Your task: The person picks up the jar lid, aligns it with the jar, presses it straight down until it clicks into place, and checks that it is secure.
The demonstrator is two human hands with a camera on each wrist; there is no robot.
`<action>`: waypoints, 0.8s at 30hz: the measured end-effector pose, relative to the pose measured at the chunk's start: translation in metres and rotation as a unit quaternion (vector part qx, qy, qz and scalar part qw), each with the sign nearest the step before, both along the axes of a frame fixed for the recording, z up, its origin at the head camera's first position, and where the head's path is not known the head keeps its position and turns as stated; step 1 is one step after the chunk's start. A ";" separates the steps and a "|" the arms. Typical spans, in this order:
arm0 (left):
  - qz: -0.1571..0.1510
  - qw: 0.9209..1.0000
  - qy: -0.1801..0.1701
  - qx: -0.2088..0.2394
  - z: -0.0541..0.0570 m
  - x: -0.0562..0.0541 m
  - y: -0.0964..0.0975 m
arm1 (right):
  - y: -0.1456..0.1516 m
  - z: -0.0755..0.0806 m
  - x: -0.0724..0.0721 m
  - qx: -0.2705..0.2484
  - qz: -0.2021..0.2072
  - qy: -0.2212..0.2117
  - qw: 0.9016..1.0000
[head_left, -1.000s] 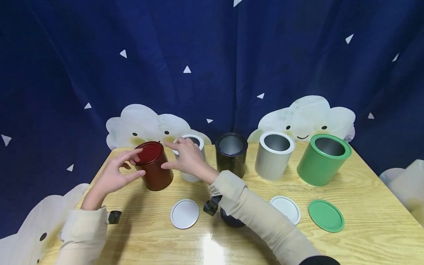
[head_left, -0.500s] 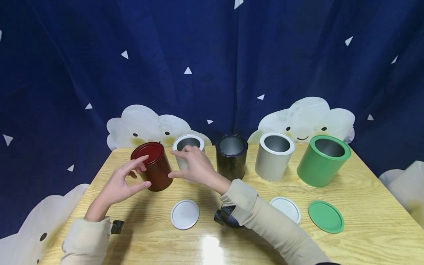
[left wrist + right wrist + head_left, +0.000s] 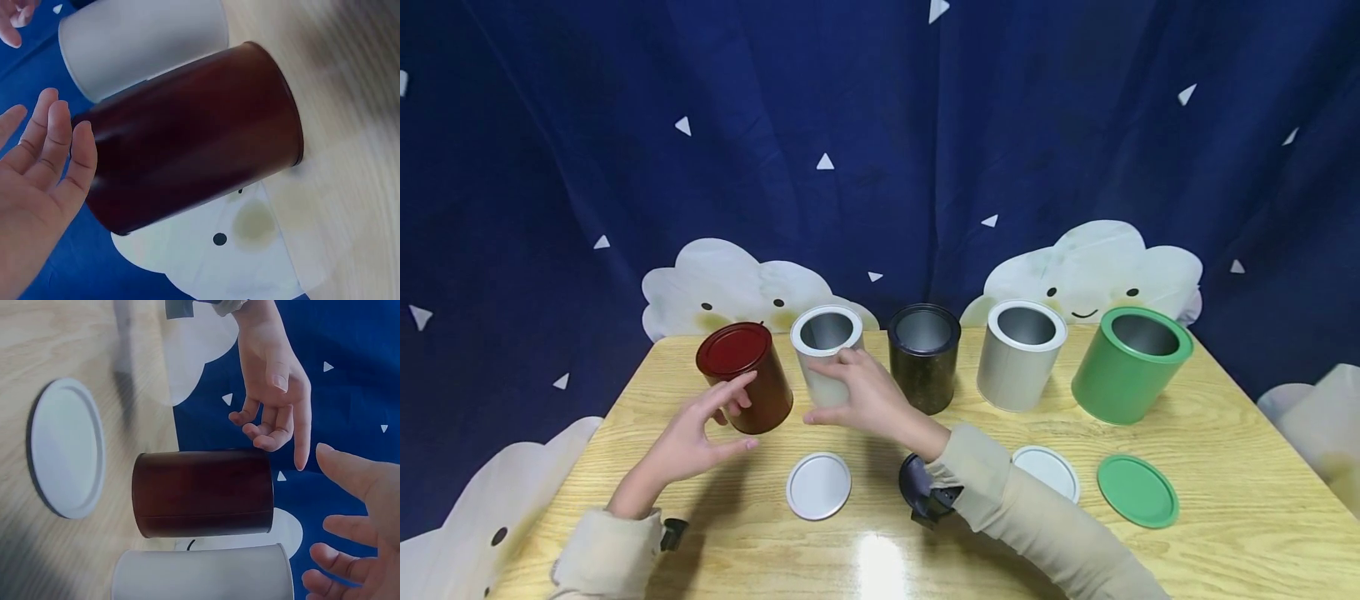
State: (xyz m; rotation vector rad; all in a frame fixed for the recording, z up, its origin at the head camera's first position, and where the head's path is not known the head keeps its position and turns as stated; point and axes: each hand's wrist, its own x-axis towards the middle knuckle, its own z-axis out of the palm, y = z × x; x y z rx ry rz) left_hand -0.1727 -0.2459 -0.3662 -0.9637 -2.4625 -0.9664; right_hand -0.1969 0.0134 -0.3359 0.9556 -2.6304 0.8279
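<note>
A dark red can [image 3: 756, 392] with its red lid [image 3: 733, 347] on top stands at the table's left rear. My left hand [image 3: 696, 437] is in front of it, fingers spread and relaxed, holding nothing. To the right of the red can, a white can [image 3: 827, 379] stands uncovered. In front of that one my right hand [image 3: 868, 396] hovers, thumb and fingers apart, with nothing between them. The right wrist view shows both hands near the red can's top end. On the table below the hands lies a white lid [image 3: 818, 486].
Further right stand an open black can [image 3: 923, 367], another open white can [image 3: 1021, 362] and an open green can [image 3: 1127, 367]. A black lid [image 3: 915, 483], partly hidden by the right wrist, a second white lid [image 3: 1048, 472] and a green lid [image 3: 1138, 490] lie in front.
Both hands have drawn back toward the person and shifted right, away from the red can's lid. The right hand no longer covers the white can's opening. Cans and lids have stayed put.
</note>
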 end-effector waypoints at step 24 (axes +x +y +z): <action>-0.046 0.989 -0.111 -0.091 -0.036 0.007 0.015 | 0.020 -0.056 0.016 0.077 0.010 -0.026 0.997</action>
